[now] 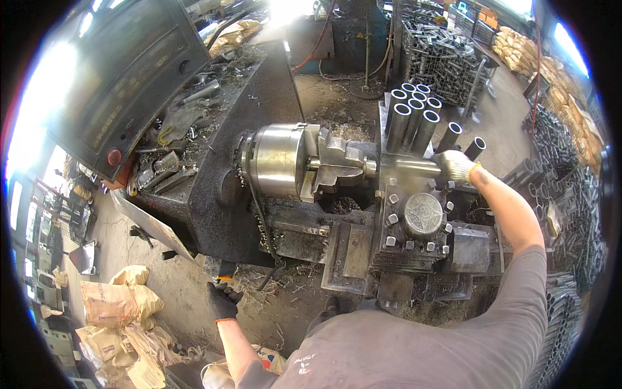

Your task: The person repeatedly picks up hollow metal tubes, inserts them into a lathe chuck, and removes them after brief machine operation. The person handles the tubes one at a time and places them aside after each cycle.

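My right hand [455, 166], in a white knit glove, is closed on the outer end of a shiny metal tube [418, 167]. The tube lies level, in line with the lathe chuck [278, 160]; its near part is blurred. Stepped jaws [338, 162] stand out from the chuck, around a short bright piece [370, 167] facing the tube. My left hand [225, 301], black-gloved, hangs low by the machine's front with thumb and fingers apart. Just above it is a small orange part [224, 278], whose kind I cannot make out.
Upright tubes [414, 120] stand behind the tool post [423, 214], close to my right hand. A wire cage [447, 58] of metal parts stands farther back. Stacked tubes [564, 324] line the right side. Paper sacks [123, 305] lie on the floor at left, below a tilted sheet-metal panel [152, 223].
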